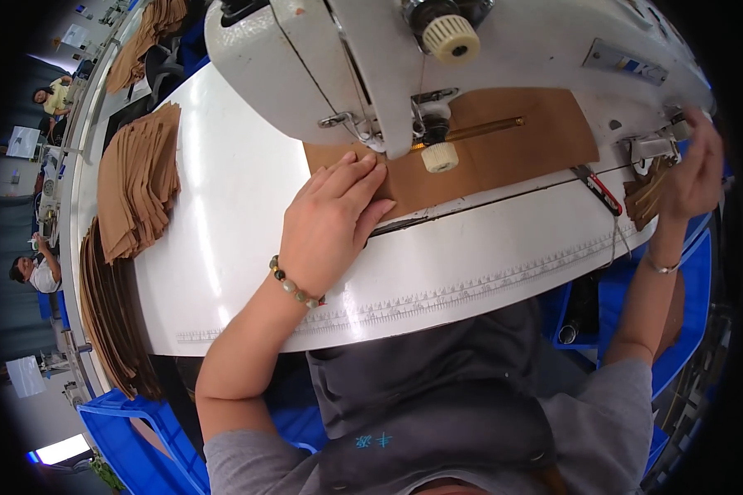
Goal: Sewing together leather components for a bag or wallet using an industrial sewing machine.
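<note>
My left hand [332, 198] lies on a brown panel [545, 124] on the white sewing table, its fingers stretched out and together close beside the needle area. The panel runs under the head of a white sewing machine [272, 74]. A narrow gold-brown strip, apparently a zipper [491, 128], lies along the panel and is partly hidden by the machine. My right hand [692, 177] is raised at the right end of the machine, apart from the panel. Its fingers point upward and are slightly blurred; nothing shows in them.
Stacks of brown pieces [140, 181] lie at the table's left edge. Red-and-black thread snips [600, 191] rest by the panel's right end, near small brown strips [645, 198]. Blue bins [144, 437] stand on both sides below. A printed ruler [404, 299] follows the front edge.
</note>
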The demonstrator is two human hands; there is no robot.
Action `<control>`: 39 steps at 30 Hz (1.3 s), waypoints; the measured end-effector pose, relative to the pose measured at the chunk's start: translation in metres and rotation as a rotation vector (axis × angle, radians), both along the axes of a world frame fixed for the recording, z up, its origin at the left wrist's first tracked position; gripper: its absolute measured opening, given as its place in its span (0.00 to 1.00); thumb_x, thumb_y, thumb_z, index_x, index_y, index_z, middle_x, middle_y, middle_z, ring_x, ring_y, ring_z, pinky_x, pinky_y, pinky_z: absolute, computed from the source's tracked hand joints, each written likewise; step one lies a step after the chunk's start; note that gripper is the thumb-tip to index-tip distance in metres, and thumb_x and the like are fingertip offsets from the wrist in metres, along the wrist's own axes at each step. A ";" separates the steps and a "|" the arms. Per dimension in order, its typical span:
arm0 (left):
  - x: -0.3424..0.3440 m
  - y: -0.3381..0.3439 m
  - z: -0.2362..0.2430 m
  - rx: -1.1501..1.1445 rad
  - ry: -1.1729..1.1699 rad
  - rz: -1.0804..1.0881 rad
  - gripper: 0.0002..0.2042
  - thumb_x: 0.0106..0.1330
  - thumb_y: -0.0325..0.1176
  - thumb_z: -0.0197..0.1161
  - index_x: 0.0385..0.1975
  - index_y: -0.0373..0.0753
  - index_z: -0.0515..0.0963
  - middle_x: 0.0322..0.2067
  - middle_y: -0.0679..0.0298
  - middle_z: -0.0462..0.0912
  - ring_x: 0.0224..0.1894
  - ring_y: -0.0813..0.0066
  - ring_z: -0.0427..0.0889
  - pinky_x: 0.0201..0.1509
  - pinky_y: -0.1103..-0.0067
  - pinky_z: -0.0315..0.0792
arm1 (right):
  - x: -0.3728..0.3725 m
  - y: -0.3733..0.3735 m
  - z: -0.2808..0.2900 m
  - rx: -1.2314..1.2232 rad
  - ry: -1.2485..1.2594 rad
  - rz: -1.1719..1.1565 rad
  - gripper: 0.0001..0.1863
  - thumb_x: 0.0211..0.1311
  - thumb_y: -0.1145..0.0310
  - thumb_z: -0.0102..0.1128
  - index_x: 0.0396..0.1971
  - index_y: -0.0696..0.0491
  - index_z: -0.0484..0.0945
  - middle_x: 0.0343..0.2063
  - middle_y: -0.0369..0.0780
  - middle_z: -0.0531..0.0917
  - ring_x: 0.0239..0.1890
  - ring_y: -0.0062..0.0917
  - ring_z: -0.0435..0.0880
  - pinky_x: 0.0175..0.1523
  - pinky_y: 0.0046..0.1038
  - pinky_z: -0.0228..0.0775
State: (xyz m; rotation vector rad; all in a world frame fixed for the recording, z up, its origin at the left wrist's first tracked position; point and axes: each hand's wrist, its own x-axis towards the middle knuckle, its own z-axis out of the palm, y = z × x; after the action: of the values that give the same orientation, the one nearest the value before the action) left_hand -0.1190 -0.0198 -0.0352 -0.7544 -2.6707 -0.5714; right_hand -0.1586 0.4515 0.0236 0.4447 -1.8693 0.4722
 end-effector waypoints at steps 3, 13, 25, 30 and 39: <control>-0.001 0.001 0.002 -0.044 0.028 -0.022 0.17 0.64 0.35 0.73 0.51 0.37 0.85 0.53 0.56 0.86 0.58 0.55 0.84 0.61 0.67 0.77 | 0.015 -0.135 -0.025 0.555 -0.335 0.266 0.09 0.57 0.72 0.69 0.39 0.55 0.85 0.42 0.39 0.89 0.40 0.34 0.87 0.45 0.31 0.79; -0.001 0.001 0.000 -0.079 0.044 -0.004 0.18 0.65 0.38 0.71 0.54 0.42 0.85 0.54 0.61 0.86 0.59 0.58 0.83 0.65 0.62 0.73 | -0.011 -0.242 -0.066 0.646 -0.498 0.415 0.05 0.53 0.72 0.62 0.29 0.52 0.84 0.27 0.37 0.81 0.38 0.30 0.84 0.49 0.33 0.77; -0.006 0.004 0.003 -0.110 0.058 -0.004 0.17 0.65 0.36 0.71 0.52 0.40 0.85 0.48 0.60 0.85 0.56 0.58 0.83 0.64 0.64 0.74 | -0.014 -0.244 -0.073 0.545 -0.435 0.407 0.07 0.54 0.72 0.61 0.30 0.53 0.87 0.34 0.37 0.85 0.41 0.28 0.85 0.50 0.31 0.76; -0.008 0.005 0.002 -0.100 0.073 -0.005 0.16 0.65 0.35 0.71 0.52 0.39 0.85 0.46 0.60 0.85 0.54 0.57 0.84 0.62 0.66 0.75 | -0.016 -0.245 -0.074 0.543 -0.448 0.411 0.08 0.53 0.71 0.62 0.31 0.54 0.88 0.39 0.37 0.87 0.42 0.28 0.86 0.51 0.31 0.76; -0.009 0.005 0.005 -0.106 0.072 0.003 0.13 0.64 0.34 0.71 0.47 0.39 0.87 0.45 0.61 0.86 0.50 0.58 0.84 0.59 0.67 0.77 | -0.018 -0.245 -0.075 0.481 -0.440 0.461 0.09 0.51 0.71 0.62 0.31 0.56 0.88 0.44 0.40 0.88 0.41 0.30 0.86 0.50 0.33 0.78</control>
State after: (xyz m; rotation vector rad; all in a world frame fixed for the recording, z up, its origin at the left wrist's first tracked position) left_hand -0.1283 -0.0149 -0.0301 -0.7844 -2.6523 -0.3969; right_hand -0.1764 0.2067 -0.0518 1.1883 -2.3154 0.4429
